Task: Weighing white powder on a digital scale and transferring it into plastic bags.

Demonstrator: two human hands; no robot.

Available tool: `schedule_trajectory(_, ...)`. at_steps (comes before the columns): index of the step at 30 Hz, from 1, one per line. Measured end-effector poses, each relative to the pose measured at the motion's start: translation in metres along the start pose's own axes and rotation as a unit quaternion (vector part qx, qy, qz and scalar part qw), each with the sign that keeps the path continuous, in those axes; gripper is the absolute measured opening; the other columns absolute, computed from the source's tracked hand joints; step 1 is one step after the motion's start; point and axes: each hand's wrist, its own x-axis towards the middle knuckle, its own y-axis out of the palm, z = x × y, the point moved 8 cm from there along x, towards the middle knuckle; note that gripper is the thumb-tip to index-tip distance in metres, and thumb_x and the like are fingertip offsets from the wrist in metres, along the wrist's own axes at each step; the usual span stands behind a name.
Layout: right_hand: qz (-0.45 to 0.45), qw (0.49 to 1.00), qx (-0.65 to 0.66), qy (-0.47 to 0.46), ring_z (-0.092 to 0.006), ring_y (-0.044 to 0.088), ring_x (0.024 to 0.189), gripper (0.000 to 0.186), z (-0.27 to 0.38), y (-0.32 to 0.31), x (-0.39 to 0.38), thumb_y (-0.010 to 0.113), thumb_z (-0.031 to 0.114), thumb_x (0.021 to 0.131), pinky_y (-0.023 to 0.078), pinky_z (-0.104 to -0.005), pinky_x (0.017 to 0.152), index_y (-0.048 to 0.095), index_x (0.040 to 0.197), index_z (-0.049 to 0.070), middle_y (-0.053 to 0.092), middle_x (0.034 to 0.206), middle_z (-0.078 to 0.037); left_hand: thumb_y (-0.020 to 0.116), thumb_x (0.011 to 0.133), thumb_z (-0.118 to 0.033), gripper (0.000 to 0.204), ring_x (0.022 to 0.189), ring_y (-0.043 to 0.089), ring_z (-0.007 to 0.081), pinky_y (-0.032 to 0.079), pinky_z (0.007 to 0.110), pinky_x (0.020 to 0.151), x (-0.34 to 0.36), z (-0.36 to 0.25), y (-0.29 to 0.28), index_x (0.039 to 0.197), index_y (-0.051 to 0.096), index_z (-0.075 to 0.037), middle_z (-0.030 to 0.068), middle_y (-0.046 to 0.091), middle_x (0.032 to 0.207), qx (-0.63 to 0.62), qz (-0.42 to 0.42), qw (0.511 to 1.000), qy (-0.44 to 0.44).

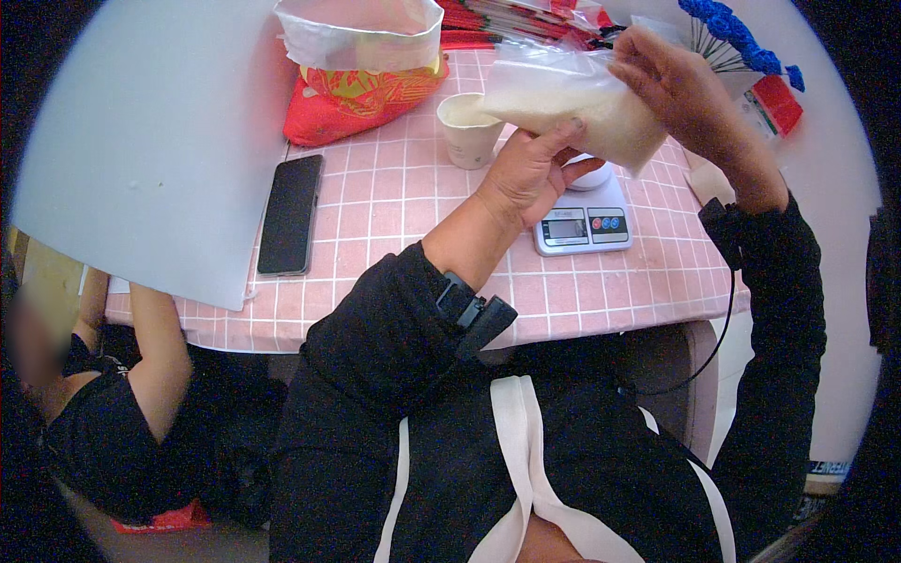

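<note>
A clear plastic bag [591, 103] of pale, off-white grainy or powdery stuff is tilted above the table, its left end at the rim of a white paper cup [471, 141]. My left hand [540, 174] grips the bag from beneath, thumb on its near side. Over the bag's upper right end, my right hand [662, 80] has its fingers curled against the plastic; their tips are partly hidden. Below the bag stands a white kitchen scale [584, 220] with a small display and coloured buttons, its round platform mostly covered by the bag and my left hand.
A black phone [291, 216] lies left on the pink checked tablecloth [375, 235]. Behind it sits a red-and-yellow bag [366, 98] with a white, open top. Blue artificial flowers [732, 38] and red packets stand at the back. A white board [150, 150] separates another person's arm [160, 357] at left.
</note>
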Motion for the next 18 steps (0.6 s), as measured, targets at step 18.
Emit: schedule_trajectory(18,-0.147,0.978,0.136,0.050,-0.0193,0.062,0.070,0.014,-0.043,0.026,-0.046,0.060,0.017,0.094,0.050,-0.0318,0.066,0.054,0.095,0.004,0.060,0.081,-0.010,0.072,0.084,-0.019,0.044,0.105,0.061,0.0248,0.054,0.043,0.087,0.001,-0.001,-0.013,0.123,0.054,-0.007,0.0082,0.063,0.116,0.172,-0.080,0.982,-0.017)
